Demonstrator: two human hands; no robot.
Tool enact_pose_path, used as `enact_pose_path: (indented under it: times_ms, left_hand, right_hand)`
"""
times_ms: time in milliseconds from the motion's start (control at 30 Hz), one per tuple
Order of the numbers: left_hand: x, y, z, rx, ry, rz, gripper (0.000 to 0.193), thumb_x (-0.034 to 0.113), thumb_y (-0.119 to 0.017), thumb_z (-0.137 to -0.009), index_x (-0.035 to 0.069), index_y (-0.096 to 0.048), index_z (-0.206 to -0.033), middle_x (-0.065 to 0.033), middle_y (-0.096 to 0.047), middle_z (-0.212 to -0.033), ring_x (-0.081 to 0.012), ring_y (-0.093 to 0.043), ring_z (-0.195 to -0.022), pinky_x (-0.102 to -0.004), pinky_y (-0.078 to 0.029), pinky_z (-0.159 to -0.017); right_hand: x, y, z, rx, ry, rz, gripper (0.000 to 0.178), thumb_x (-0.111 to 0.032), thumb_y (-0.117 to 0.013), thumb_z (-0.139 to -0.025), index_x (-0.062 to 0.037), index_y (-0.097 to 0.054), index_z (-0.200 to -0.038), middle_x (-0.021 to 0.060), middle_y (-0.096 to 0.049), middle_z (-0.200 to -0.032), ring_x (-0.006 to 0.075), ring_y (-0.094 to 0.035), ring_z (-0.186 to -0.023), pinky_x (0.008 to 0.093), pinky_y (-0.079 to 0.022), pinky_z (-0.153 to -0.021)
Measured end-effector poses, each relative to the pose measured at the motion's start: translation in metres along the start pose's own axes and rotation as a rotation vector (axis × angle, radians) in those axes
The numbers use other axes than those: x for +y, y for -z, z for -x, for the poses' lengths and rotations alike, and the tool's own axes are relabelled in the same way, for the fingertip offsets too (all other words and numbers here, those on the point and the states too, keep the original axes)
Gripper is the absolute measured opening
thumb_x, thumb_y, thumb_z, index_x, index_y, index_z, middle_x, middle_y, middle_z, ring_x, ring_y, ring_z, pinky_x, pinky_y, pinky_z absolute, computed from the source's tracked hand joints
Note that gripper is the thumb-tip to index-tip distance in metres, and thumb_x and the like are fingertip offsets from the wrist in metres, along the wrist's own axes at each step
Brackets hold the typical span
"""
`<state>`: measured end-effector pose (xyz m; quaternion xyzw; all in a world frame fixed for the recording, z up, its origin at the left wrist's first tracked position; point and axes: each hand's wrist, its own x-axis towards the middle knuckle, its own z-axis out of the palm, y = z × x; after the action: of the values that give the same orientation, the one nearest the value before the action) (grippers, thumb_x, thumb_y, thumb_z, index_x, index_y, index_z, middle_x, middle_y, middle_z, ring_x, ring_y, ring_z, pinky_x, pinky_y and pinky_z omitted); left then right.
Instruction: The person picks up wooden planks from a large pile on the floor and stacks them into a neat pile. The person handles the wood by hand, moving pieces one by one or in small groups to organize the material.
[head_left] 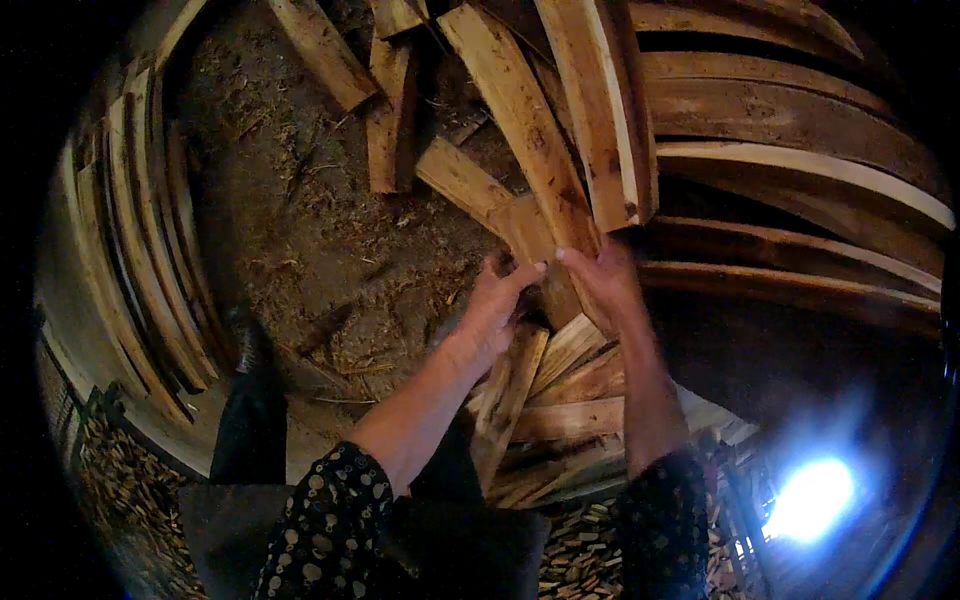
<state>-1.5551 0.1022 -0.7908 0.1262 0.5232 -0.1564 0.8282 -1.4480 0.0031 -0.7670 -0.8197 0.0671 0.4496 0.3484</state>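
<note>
Low in front: left hand [492, 303], right hand [606, 280] angled inward (close together), grip clasping board [531, 232].

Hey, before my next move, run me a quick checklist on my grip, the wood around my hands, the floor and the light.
1. Left hand on the short wooden board: ok, thumb over its face.
2. Right hand on the same board: ok, thumb at its right side.
3. Fingers well placed underneath: cannot tell, the underside is hidden.
4. Wood pile below the hands neatly squared: not ok, pieces lie at differing angles.
5. Dirt floor free of litter: not ok, bits of debris are scattered over it.
6. Lower right free of glare: not ok, a bright light washes it out.
</note>
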Motion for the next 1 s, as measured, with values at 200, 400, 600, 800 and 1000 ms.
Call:
enact_pose_path:
  times_ms: [200, 400, 600, 800, 1000]
  left_hand:
    - [0.0, -0.003, 0.016, -0.078, 0.147, -0.14, 0.065, 0.003, -0.064, -0.066, 0.006, -0.031, -0.122, -0.0097, -0.052, -0.103, -0.0191, -0.052, -0.092, -0.0305, -0.045, -0.078]
    - [0.004, -0.001, 0.075, -0.135, 0.06, -0.368, 0.058, 0.007, -0.07, -0.066, 0.003, -0.042, -0.117, -0.0087, -0.054, -0.104, -0.0168, -0.053, -0.093, -0.0289, -0.045, -0.08]
    - [0.021, 0.009, 0.134, -0.249, -0.356, -0.671, 0.048, 0.009, -0.068, -0.071, 0.0, -0.044, -0.112, -0.0087, -0.053, -0.107, -0.0146, -0.052, -0.094, -0.0305, -0.045, -0.078]
    - [0.096, -0.011, 0.183, -0.118, -0.602, -0.699, 0.031, 0.005, -0.066, -0.071, 0.0, -0.054, -0.1, -0.0043, -0.059, -0.093, -0.0128, -0.054, -0.087, -0.0278, -0.046, -0.075]
    - [0.269, -0.007, 0.252, -0.048, -0.742, -0.365, 0.021, 0.017, -0.064, -0.076, 0.008, -0.055, -0.093, 0.0017, -0.056, -0.081, -0.0068, -0.051, -0.069, -0.0243, -0.042, -0.057]
  right_hand:
    - [0.009, 0.041, 0.019, -0.307, -0.19, -0.007, 0.05, -0.013, -0.064, -0.069, 0.0011, -0.047, -0.114, 0.0063, -0.057, -0.1, 0.0132, -0.052, -0.091, 0.0287, -0.041, -0.083]
    - [-0.011, 0.048, 0.082, -0.362, -0.163, -0.018, 0.051, -0.012, -0.066, -0.067, -0.0001, -0.048, -0.114, 0.0049, -0.056, -0.102, 0.0119, -0.05, -0.092, 0.0283, -0.04, -0.083]
    - [-0.056, 0.063, 0.13, -0.4, 0.211, 0.346, 0.037, -0.008, -0.068, -0.064, -0.0014, -0.055, -0.098, 0.0064, -0.055, -0.088, 0.0159, -0.052, -0.084, 0.0282, -0.041, -0.074]
    - [-0.122, 0.051, 0.137, -0.207, 0.38, 0.297, 0.028, -0.005, -0.063, -0.067, -0.0003, -0.055, -0.093, 0.0046, -0.056, -0.088, 0.0129, -0.051, -0.08, 0.0262, -0.041, -0.071]
    - [-0.194, 0.053, 0.146, -0.246, 0.277, 0.138, 0.033, -0.011, -0.056, -0.073, 0.0001, -0.052, -0.104, 0.0008, -0.055, -0.085, 0.0089, -0.049, -0.08, 0.0249, -0.041, -0.075]
